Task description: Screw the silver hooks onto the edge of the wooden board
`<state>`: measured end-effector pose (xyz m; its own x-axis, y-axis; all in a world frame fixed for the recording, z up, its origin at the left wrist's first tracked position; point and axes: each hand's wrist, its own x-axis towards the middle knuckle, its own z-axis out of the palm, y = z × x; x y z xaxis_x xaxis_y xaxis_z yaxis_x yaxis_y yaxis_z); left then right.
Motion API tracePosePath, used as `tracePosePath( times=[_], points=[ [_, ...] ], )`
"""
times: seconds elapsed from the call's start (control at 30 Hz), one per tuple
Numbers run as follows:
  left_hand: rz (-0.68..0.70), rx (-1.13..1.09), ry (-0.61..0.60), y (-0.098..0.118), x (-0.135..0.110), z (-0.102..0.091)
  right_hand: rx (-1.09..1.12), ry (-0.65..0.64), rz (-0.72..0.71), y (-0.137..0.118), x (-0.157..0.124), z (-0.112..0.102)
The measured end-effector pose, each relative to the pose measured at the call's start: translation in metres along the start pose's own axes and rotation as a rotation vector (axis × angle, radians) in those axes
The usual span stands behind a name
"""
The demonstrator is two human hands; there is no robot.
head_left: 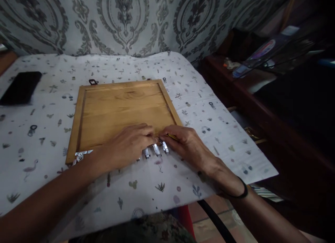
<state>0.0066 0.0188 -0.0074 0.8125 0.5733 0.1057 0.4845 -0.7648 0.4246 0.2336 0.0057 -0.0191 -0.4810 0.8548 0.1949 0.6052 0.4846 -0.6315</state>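
Observation:
A shallow wooden tray-like frame point(117, 110) lies flat on a table covered with a patterned white cloth point(157, 187). Both hands rest on its near edge. My left hand point(128, 145) lies palm down with fingers curled, fingertips meeting those of my right hand point(183, 142) at the rim. The right fingers pinch something small that I cannot make out. Just below the fingertips sit several small silver metal clips point(156, 149) along the near rim. Another silver metal bracket point(81, 155) sits at the frame's near left corner.
A black phone point(21, 86) lies at the far left of the table. Small dark metal hangers point(92, 82) sit at the frame's far edge, and more lie loose on the cloth point(31, 130). A dark wooden cabinet point(261, 107) with clutter stands to the right. Patterned wallpaper runs behind.

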Motion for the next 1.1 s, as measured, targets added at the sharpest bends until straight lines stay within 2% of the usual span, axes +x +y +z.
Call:
tracePosePath(
  times=[0.17, 0.23, 0.3, 0.4, 0.47, 0.53, 0.6, 0.77, 0.93, 1.1],
  points=[
    [-0.013, 0.011, -0.014, 0.0, 0.0, 0.0, 0.055, -0.009, 0.04, 0.0, -0.002, 0.0],
    [-0.01, 0.02, -0.012, 0.0, 0.0, 0.0, 0.107, 0.039, 0.081, -0.001, -0.005, -0.001],
    [-0.012, 0.034, -0.013, 0.001, 0.001, -0.001, 0.142, 0.178, 0.142, -0.003, -0.006, -0.004],
    [-0.006, 0.052, -0.014, 0.002, 0.001, -0.001, 0.284, 0.464, 0.222, -0.013, -0.003, -0.013],
    [0.01, 0.047, -0.001, 0.002, 0.0, -0.001, 0.513, 0.641, 0.213, -0.025, 0.003, -0.021],
    [0.028, 0.037, 0.023, 0.0, -0.001, 0.0, 0.77, 0.799, 0.137, -0.039, 0.012, -0.03],
    [0.031, 0.033, 0.04, -0.001, -0.002, 0.001, 0.923, 0.793, 0.086, -0.051, 0.022, -0.036],
    [0.019, 0.022, 0.023, 0.0, -0.001, 0.0, 0.992, 0.704, -0.018, -0.062, 0.047, -0.029],
    [0.011, 0.027, -0.027, 0.001, 0.001, -0.003, 0.926, 0.721, 0.044, -0.063, 0.061, -0.013],
    [0.018, 0.018, -0.004, 0.0, 0.001, -0.001, 0.808, 0.712, 0.19, -0.068, 0.065, -0.013]
  ],
)
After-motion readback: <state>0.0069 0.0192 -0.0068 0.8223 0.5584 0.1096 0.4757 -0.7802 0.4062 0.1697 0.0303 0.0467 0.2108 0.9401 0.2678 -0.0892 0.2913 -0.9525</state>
